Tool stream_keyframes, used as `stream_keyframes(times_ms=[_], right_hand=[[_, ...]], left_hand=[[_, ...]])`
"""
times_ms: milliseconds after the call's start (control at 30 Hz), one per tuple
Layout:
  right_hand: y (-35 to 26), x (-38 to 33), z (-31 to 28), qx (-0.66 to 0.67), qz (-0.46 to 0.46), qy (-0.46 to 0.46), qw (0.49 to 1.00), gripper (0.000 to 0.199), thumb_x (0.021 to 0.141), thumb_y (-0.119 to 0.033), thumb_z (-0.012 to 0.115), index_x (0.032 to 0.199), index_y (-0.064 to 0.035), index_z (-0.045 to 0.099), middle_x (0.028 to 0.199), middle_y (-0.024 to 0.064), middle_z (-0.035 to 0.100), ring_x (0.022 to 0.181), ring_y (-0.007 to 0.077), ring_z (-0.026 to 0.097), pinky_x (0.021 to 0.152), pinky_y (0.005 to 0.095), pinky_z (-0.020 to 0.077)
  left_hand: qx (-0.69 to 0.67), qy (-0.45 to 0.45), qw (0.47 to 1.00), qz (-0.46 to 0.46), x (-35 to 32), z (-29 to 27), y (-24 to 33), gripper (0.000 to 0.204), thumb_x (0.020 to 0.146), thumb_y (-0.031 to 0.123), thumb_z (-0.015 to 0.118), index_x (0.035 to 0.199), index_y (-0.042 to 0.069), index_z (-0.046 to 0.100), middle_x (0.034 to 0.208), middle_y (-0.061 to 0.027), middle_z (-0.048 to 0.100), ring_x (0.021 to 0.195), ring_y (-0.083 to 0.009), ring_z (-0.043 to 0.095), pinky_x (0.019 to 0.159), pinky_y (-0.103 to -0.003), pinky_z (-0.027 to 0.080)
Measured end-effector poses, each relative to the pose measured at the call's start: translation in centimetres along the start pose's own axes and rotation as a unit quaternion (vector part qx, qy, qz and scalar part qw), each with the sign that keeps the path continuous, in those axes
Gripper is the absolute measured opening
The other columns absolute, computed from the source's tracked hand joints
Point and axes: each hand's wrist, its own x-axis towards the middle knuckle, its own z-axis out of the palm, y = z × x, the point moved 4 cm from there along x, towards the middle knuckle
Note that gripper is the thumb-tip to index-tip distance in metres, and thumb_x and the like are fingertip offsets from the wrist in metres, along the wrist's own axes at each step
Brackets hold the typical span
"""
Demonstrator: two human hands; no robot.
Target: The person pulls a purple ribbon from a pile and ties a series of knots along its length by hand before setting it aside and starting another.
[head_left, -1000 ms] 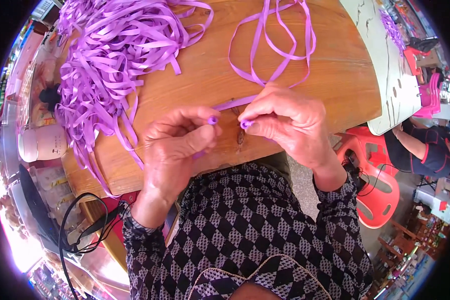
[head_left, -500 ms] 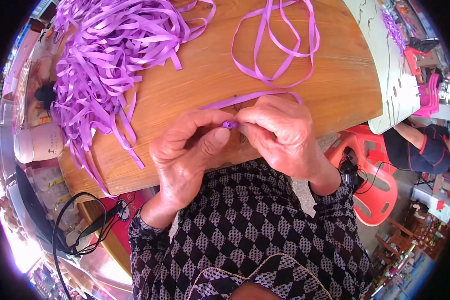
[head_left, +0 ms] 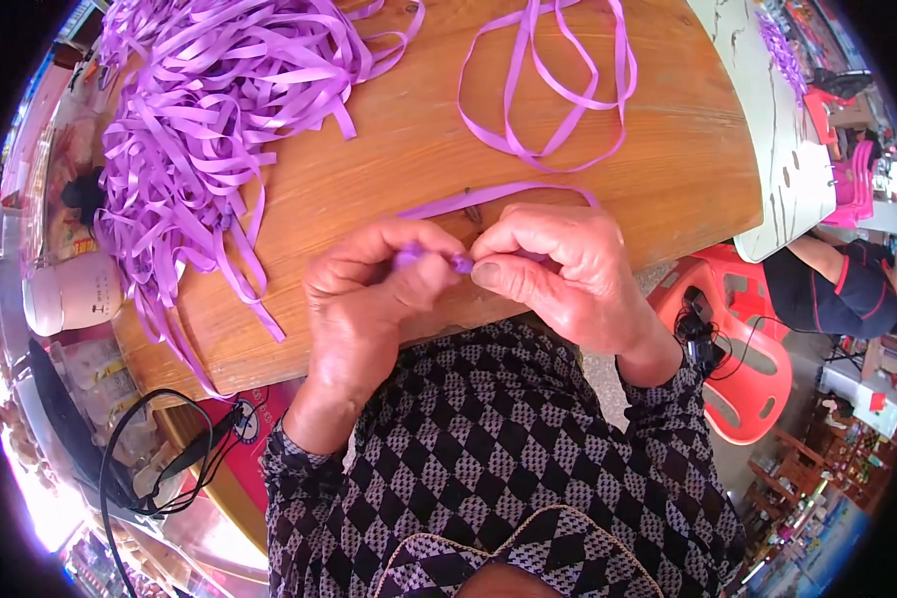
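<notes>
Between my fingertips is a small rolled or knotted piece of purple ribbon [head_left: 461, 263], held in front of my chest over the table's near edge. My left hand [head_left: 364, 294] pinches it with thumb and forefinger, and a bit more purple shows inside the grip. From the other side my right hand [head_left: 573, 274] closes thumb and forefinger at its end; the palm side is hidden. Just behind both hands lies a flat stretch of ribbon [head_left: 503, 191], which runs behind the right hand. Whether it joins the held piece I cannot tell.
A large heap of purple ribbons [head_left: 219, 80] covers the wooden table's [head_left: 399, 149] left side. Loose ribbon loops [head_left: 568, 130] lie farther back. At left stand a pale container [head_left: 75, 292] and black cables [head_left: 110, 468]. A red chair [head_left: 747, 399] and another person [head_left: 837, 284] are at right.
My left thumb and fingers have rolled over the ribbon piece, partly covering it. The right hand has turned slightly and come down a little, its thumb now against the piece.
</notes>
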Motion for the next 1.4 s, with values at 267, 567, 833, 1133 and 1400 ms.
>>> stream_keyframes(times_ms=[267,567,833,1133,1400], right_hand=[[-0.1,0.2,0.2,-0.016,-0.007,-0.004,1.0,0.007,0.075,0.0,0.067,0.079,0.0002,0.062,0.063,0.0025,0.052,0.053,0.0072,0.045,0.047,0.0227,0.0334],[-0.8,-0.1,0.4,-0.079,-0.119,0.1,0.985,0.014,0.07,0.001,0.07,0.082,0.0013,0.064,0.057,0.0046,0.051,0.046,0.0133,0.042,0.043,0.026,0.0301],[-0.3,-0.4,0.9,-0.058,-0.113,0.126,0.984,0.019,0.069,-0.002,0.072,0.087,0.0015,0.065,0.057,0.0047,0.05,0.045,0.0121,0.041,0.042,0.0262,0.0281],[1.1,-1.8,1.3,0.084,-0.046,0.149,0.984,0.021,0.069,0.002,0.071,0.089,0.0038,0.064,0.06,0.0041,0.052,0.052,0.0109,0.045,0.045,0.0244,0.0297],[1.5,-1.8,1.5,0.117,0.015,0.17,0.978,0.02,0.067,0.004,0.072,0.087,0.0043,0.067,0.065,0.0053,0.057,0.056,0.0094,0.048,0.048,0.0225,0.0349]], left_hand=[[0.092,0.043,0.995,0.001,-0.2,-0.1,0.6,0.016,0.082,0.01,0.065,0.092,-0.001,0.063,0.077,0.0005,0.06,0.064,-0.004,0.048,0.058,-0.016,0.039],[-0.067,0.054,0.996,-0.016,-0.1,0.3,0.1,0.011,0.083,0.006,0.062,0.091,-0.002,0.061,0.077,-0.0015,0.059,0.061,-0.0053,0.05,0.056,-0.017,0.041],[-0.026,0.052,0.998,0.027,-0.7,0.6,0.3,0.008,0.084,0.002,0.06,0.09,-0.001,0.056,0.075,-0.0003,0.057,0.062,-0.0052,0.05,0.056,-0.018,0.042],[-0.053,0.045,0.997,0.043,-0.6,1.6,-0.1,0.008,0.084,0.001,0.06,0.09,-0.001,0.055,0.079,-0.002,0.058,0.064,-0.0058,0.051,0.057,-0.019,0.043],[-0.049,0.067,0.996,0.044,-0.7,1.3,-0.5,0.007,0.084,0.003,0.061,0.089,0.0,0.056,0.079,-0.0014,0.059,0.064,-0.0053,0.051,0.058,-0.018,0.041]])
